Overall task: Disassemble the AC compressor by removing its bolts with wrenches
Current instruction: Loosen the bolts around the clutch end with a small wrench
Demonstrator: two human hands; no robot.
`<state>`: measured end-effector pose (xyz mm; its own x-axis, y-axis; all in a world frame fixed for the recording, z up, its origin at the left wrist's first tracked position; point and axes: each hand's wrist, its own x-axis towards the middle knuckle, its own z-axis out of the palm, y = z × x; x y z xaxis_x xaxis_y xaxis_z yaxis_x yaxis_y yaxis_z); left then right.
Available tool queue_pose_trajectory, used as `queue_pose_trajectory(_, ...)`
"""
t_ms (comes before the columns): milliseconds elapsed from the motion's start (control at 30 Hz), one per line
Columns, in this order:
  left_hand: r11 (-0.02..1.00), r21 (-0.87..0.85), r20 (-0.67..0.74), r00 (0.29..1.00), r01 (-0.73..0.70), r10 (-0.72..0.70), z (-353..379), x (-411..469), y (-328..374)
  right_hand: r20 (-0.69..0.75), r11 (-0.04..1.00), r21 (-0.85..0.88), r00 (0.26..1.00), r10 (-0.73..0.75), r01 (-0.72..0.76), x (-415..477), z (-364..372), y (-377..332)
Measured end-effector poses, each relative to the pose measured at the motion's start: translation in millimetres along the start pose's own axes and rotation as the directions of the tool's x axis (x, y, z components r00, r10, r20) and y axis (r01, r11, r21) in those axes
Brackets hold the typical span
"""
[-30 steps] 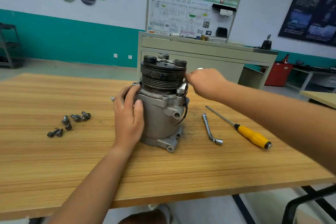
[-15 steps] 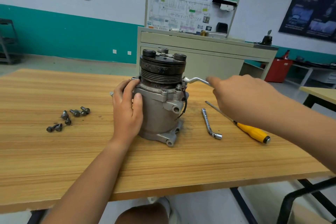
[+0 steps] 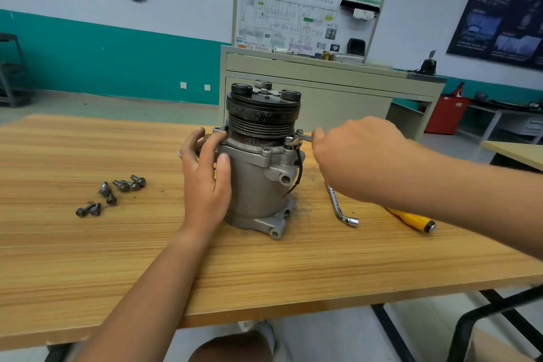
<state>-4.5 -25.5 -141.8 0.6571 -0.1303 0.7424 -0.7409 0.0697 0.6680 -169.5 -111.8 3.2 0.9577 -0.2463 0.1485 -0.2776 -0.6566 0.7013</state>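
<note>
While left hand [image 3: 205, 182] braces compressor [image 3: 258, 185], wrench [image 3: 302, 139] swung inward.

Grey compressor [image 3: 252, 182], black pulley [image 3: 263, 110], yellow-handled screwdriver [image 3: 411, 219], wood-grain table [image 3: 88, 258].

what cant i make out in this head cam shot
Head view: handle of the wrench, hidden inside the right hand.
Left flank of the compressor, covered by the left hand; its far side faces away.
Shaft of the screwdriver, behind the right forearm.
Lettering on the L-shaped wrench, too small.
</note>
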Motion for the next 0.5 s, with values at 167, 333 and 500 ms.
queue_pose_trajectory(167, 1.000, 0.005, 0.007, 1.000, -0.001, 0.001, -0.4, -0.1, -1.0, -0.032, 0.987, -0.152, 0.998, -0.052, 0.047, 16.4, 28.7, 28.3)
queue_pose_trajectory(333, 1.000, 0.009, 0.012, 1.000, -0.021, 0.020, -1.2, -1.1, -2.0, -0.148, 1.000, 0.006, 0.989, -0.015, 0.016, 67.9, 52.1, 30.6)
queue_pose_trajectory(500, 1.000, 0.010, 0.011, 1.000, -0.020, 0.020, -1.0, 0.7, -1.5, -0.334, 0.976, 0.213, 0.942, 0.041, 0.033, 97.6, 82.6, 15.4)
